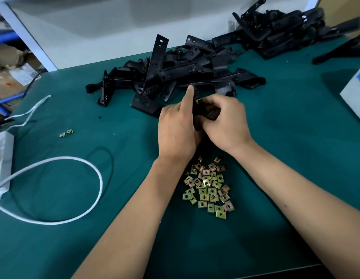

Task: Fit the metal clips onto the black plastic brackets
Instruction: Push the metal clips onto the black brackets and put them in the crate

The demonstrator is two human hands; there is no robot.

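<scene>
Both hands are working together over the green counter (pixel 295 158), just in front of the nearer heap of brackets (pixel 175 71).

- Left hand (pixel 178 129): gripping a black bracket (pixel 199 111), forefinger sticking out straight toward the heap, the other fingers wrapping round the part.
- Right hand (pixel 225 119): fingers curling in against the same bracket at its top end, where a single brass-coloured clip (pixel 198 101) is showing at the fingertips. Looks to be pressing the clip onto the bracket edge; whether it is fully seated I cannot tell, fingers are hiding the joint.
- Loose clips (pixel 208 188): a good scatter lying on the counter between the forearms, near the wrists. Two stray clips (pixel 66 133) sitting well apart to the left.
- Farther heap of brackets (pixel 275 35): piling at the back right of the counter. Cannot make out from here which heap is fitted and which is waiting; no clips are showing plainly on either.

Progress, as a judgement: one bracket in hand mid-fitting, many clips unused, many brackets in heaps, so a lot of work seems to be remaining.

Also about: white cable (pixel 74 164) looping on the left, running to a white power strip (pixel 2 164) at the counter edge.
</scene>
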